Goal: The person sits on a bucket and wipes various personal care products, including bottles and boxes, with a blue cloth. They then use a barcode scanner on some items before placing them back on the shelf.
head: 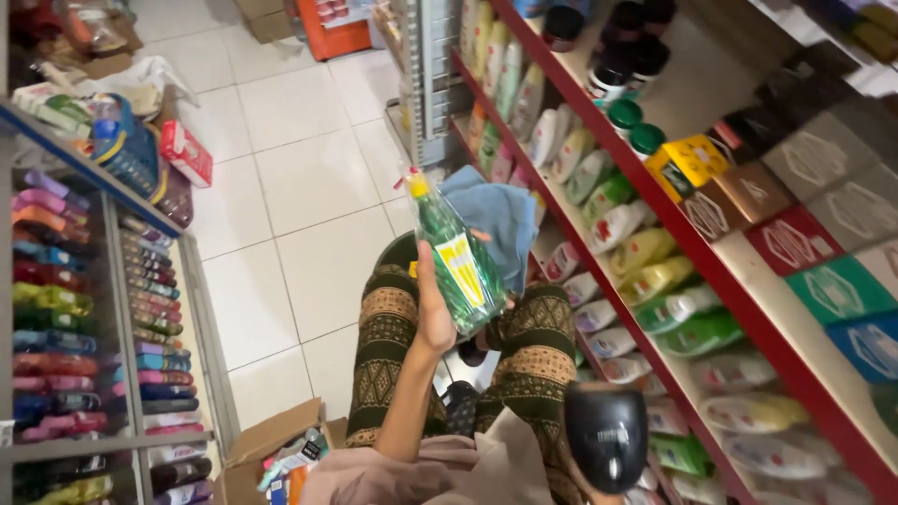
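Shop aisle, person squatting on white floor tiles [309, 178]. To the right of the hands, red-edged shelves [655, 201] are running past, packed with refill pouches [645, 252] in green, yellow and white; dark-lidded jars [622, 56] are sitting higher up, coloured boxes [795, 234] further right. Well to the left of the hands, a rack of small coloured packets [56, 318] is standing, with a blue basket [126, 150] on top. Below the left forearm, an open cardboard box [271, 449] is lying on the floor. A black handheld scanner [608, 435] is showing low, just right of the knees, partly blocking the lower shelf.

The left hand [435, 313] is raised in front of the patterned trousers [388, 346], forearm angling up from below, fingers curled tight around a green glass bottle [458, 262] with a yellow label and yellow cap, tilted with neck pointing up-left. The right hand [486, 238] is mostly hidden behind the bottle, gripping a blue cloth [496, 215] pressed against the bottle's far side; only a fingertip is showing, so how wide it is open can't be told.
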